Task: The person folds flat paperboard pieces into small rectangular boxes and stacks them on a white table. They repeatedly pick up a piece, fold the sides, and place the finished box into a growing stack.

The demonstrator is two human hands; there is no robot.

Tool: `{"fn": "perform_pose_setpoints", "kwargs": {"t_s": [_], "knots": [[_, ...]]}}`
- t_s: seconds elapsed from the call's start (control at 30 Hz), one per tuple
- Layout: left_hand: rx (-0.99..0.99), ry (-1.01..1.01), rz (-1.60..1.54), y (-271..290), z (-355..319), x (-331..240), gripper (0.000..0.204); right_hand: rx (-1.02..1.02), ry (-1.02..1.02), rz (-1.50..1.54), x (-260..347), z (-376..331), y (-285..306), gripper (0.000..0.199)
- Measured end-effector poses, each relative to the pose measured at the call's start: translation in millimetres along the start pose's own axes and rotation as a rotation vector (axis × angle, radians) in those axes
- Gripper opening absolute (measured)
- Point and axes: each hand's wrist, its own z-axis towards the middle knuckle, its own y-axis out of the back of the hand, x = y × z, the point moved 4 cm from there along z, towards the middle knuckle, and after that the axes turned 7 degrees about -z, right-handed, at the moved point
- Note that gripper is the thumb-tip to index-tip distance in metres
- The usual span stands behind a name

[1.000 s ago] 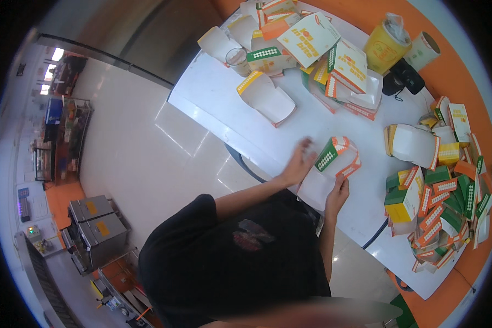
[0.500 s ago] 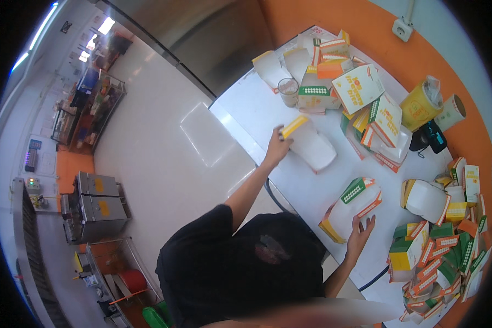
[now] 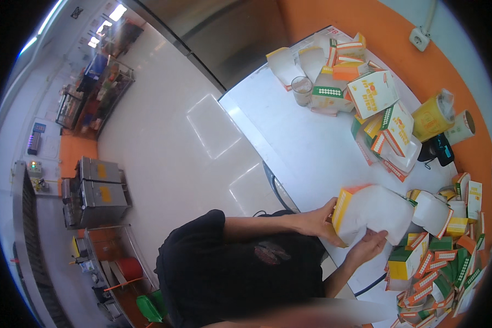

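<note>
We hold an open white carton with a yellow rim (image 3: 374,210) at the table's (image 3: 306,142) near edge, left hand (image 3: 317,221) fingers pinching its yellow side, right hand (image 3: 366,246) fingers curled under its lower flap. Folded orange-and-green cartons (image 3: 429,268) crowd the right edge; a clear cup (image 3: 302,90) stands far off.

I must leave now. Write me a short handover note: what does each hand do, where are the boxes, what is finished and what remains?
Left hand: grips the yellow-edged side of the flat white cardboard box at the white table's near edge.
Right hand: holds the same box's lower flap.
Done: folded orange, green and white cartons are piled to the right.
Left: this box is open, not yet folded; more opened boxes lie at the far side by the clear glass cup.
</note>
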Motion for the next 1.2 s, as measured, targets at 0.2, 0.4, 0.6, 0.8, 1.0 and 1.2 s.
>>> {"fn": "perform_pose_setpoints", "kwargs": {"t_s": [0.2,0.4,0.6,0.8,1.0,1.2], "knots": [[0.094,-0.095,-0.09,33.5,46.7,-16.1,0.08,0.25,0.008,-0.299,5.9,-6.9,44.4,0.023],[0.015,-0.191,0.128,0.0,85.0,-1.1,0.038,0.288,-0.157,0.069,20.8,-12.9,15.9,0.07],[-0.152,-0.172,0.011,-40.3,94.9,0.7,0.038,0.088,0.11,-0.284,56.3,4.4,18.4,0.059],[-0.299,-0.346,0.286,-31.4,119.8,-7.6,0.036,-0.074,0.435,-0.688,61.4,14.4,0.6,0.038],[-0.43,-0.623,0.435,-35.1,117.9,-0.9,0.032,-0.047,0.552,-0.38,73.3,6.0,-10.1,0.036],[-0.628,-0.446,0.377,4.2,118.6,-14.6,0.036,0.335,0.349,-0.464,67.0,-0.9,-1.5,0.026]]}}
